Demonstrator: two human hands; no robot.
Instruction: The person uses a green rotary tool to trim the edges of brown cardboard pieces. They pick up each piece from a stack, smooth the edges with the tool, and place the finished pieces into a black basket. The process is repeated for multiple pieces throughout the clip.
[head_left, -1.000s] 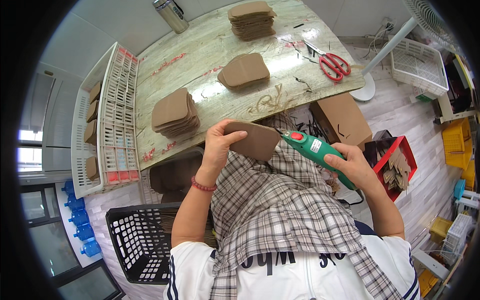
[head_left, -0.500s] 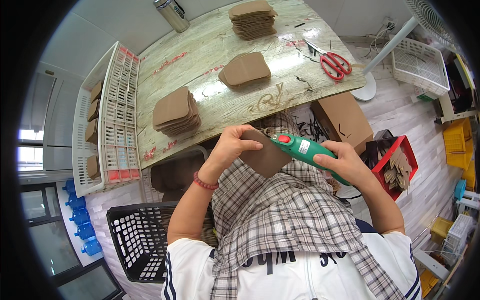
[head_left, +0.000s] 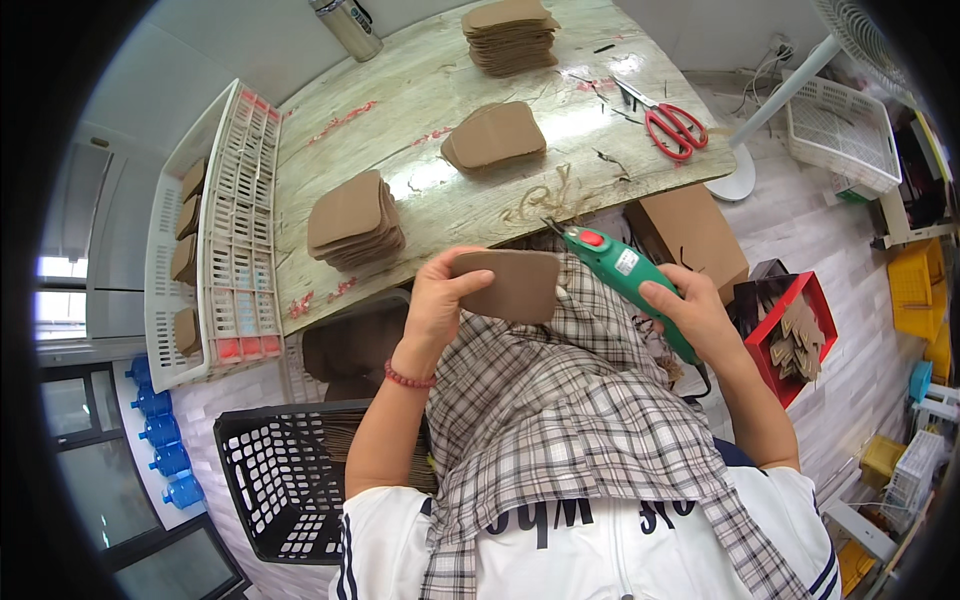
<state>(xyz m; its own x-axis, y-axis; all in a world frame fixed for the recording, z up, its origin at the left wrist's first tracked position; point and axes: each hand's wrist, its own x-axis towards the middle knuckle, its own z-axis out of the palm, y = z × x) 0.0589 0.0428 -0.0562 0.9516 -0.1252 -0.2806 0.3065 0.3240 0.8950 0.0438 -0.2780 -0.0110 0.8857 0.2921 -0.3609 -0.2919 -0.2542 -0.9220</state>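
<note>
Left hand (head_left: pixel 437 300) grips brown piece (head_left: pixel 510 285); right hand (head_left: pixel 690 315) clasps green tool (head_left: pixel 620 275), tip seemingly touching it.

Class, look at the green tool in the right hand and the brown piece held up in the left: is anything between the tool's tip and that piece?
Nothing visible. The green tool in the right hand has its tip right at the upper right corner of the brown piece, which the left hand holds above the checked cloth.
</note>
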